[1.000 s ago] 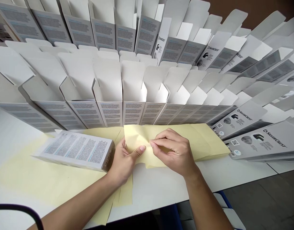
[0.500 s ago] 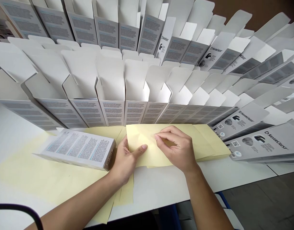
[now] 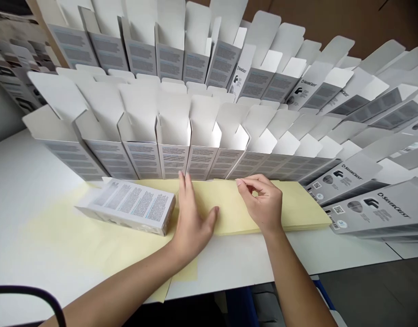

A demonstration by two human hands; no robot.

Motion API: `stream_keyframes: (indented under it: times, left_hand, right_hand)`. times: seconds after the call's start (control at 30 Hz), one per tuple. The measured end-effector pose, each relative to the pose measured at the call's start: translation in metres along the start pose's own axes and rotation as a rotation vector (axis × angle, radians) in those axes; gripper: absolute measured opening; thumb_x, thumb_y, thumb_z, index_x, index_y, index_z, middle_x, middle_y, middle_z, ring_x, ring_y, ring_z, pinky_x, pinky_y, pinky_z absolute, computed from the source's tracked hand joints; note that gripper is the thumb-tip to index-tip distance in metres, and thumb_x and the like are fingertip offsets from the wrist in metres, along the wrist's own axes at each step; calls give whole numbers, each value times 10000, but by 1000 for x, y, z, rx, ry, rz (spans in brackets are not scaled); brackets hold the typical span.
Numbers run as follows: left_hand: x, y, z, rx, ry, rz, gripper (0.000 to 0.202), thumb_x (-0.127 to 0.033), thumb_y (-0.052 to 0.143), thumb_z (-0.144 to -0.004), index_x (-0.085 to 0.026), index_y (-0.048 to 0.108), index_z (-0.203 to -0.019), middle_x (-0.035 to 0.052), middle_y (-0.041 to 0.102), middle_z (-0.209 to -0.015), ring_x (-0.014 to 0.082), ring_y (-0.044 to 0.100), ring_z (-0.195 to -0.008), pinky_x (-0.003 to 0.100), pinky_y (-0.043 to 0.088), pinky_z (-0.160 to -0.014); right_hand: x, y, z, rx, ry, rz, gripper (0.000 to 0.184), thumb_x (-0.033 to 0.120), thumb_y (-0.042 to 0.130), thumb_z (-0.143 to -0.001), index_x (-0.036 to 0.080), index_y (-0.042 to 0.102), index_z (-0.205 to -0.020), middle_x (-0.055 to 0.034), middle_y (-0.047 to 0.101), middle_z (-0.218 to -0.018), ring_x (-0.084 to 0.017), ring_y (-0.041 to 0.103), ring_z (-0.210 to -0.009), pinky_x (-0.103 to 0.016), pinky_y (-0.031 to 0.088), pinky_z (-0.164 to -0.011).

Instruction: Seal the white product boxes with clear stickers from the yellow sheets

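A stack of yellow paper sheets [image 3: 297, 204] is lying on the white counter [image 3: 236, 268], running along the foot of a row of upright, open-topped cartons [image 3: 173, 159]. The left grip [image 3: 192, 225] is standing released at the stack's left end, its fingers stretching toward the cartons and its thumb spreading over the paper. The right grip [image 3: 265, 204] is hovering over or resting on the sheets, thumb and forefinger meeting near the far edge; whether they are pinching paper, I cannot tell. Just left of the left grip, a printed carton [image 3: 130, 204] is lying on its side over loose yellow sheets [image 3: 110, 254]. SilverCrest cartons [image 3: 372, 204] are leaning by the stack's right end, and a second row of open cartons [image 3: 169, 59] is standing behind.
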State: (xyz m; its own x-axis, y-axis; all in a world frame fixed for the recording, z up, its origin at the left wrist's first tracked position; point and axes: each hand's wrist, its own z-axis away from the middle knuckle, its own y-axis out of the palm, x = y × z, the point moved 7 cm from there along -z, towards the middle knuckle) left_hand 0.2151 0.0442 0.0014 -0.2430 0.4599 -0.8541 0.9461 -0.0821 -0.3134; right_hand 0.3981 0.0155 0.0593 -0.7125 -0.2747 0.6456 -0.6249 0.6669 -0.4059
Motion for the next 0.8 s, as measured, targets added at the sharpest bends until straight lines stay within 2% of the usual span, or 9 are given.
stream_keyframes:
  times: [0.07,0.1,0.2,0.23,0.3,0.4,0.53,0.67,0.8]
  left_hand:
    - [-24,-1,3,12,235,-96,882,-203,574,-899,-227,1,-1568,171,-51,-1652,331,9,-1529,584,250,-1185]
    - [-37,-2,5,12,346,-119,836,-165,540,-904,-202,32,-1567,192,-8,-1648,327,44,-1529,570,277,-1177]
    - [-68,-8,12,7,602,-141,585,-79,514,-878,-143,371,-1442,208,419,-1499,302,356,-1436,493,400,-1121]
    - [-75,-11,14,9,643,-171,466,-70,523,-866,-138,493,-1326,184,549,-1381,294,463,-1352,466,447,-1081]
    - [-82,-19,15,15,659,-320,250,-85,544,-850,-133,616,-1084,153,672,-1182,303,582,-1181,447,520,-969]
    - [-77,-40,17,-20,622,-662,167,-174,567,-857,-93,645,-980,193,693,-1120,365,616,-1086,486,541,-849]
    - [-50,-75,20,-112,528,-957,389,-314,591,-862,-35,626,-1131,245,652,-1230,420,595,-1147,549,502,-908]
    - [-23,-87,21,-73,451,-1045,560,-368,601,-834,-5,568,-1259,257,603,-1318,422,562,-1219,562,457,-999]
    - [-17,-92,26,-28,498,-1024,545,-301,590,-829,-24,549,-1297,229,600,-1342,384,565,-1243,530,449,-1030]
  right_hand:
    - [-4,1,0,-9,28,-21,136,236,690,-839,186,723,-717,-15,634,-730,-124,551,-624,-267,451,-553]
    - [-5,2,0,-8,44,-40,135,246,692,-837,186,729,-722,-18,639,-737,-127,560,-630,-266,453,-551]
    - [-10,5,0,10,96,-110,142,277,697,-834,183,743,-738,-24,648,-750,-131,578,-637,-263,460,-544]
    - [-12,7,1,19,110,-127,147,285,698,-833,182,746,-740,-25,649,-751,-132,581,-639,-263,461,-543]
    - [-14,8,1,25,128,-145,160,298,704,-828,179,746,-729,-27,649,-744,-135,583,-640,-264,461,-541]
    - [-16,8,1,16,127,-152,156,303,717,-816,180,750,-726,-29,651,-741,-140,586,-647,-267,461,-541]
    - [-11,9,3,8,74,-150,123,279,723,-814,191,753,-735,-22,648,-742,-138,582,-648,-268,454,-543]
    - [11,13,5,5,-64,-107,119,229,709,-831,193,726,-719,-11,629,-722,-129,563,-629,-272,448,-546]
    - [56,22,9,53,-298,-72,124,134,688,-838,197,697,-732,3,608,-700,-121,556,-611,-271,456,-542]
